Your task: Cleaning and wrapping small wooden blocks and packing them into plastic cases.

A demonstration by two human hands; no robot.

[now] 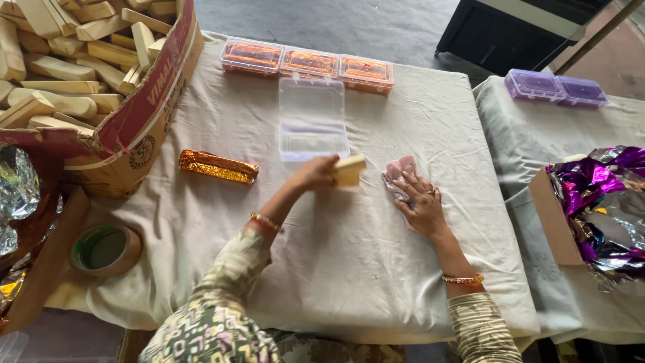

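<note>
Pale wooden block (349, 170) in left hand (316, 173), fingers clenched on its near end, block held just above the cloth near counter (349, 269) centre. Right hand (422, 202) flat on a pink cloth (398, 169), fingers released and spread, pressing it to the counter just right of the block. Block and pink cloth near each other; can't tell if touching.

Clear box (312, 119), lid open, sits just behind the left hand, toward the far edge. Three orange-filled boxes (307, 64) in a row along the far edge, touching one another, the middle one just behind the clear box. Gold foil bar (218, 167) lies left of the left hand, well apart from it, slightly tilted.

Carton (144, 114) on the far-left corner, full of bare wooden blocks (60, 60). Tape roll (106, 250) lies flat at the near-left edge. Crumpled silver foil (17, 188) off the left edge.

Second counter (537, 141) to the right: two purple boxes (556, 88) side by side at its far edge, purple foil (605, 202) heaped at its right side, in a brown carton.
</note>
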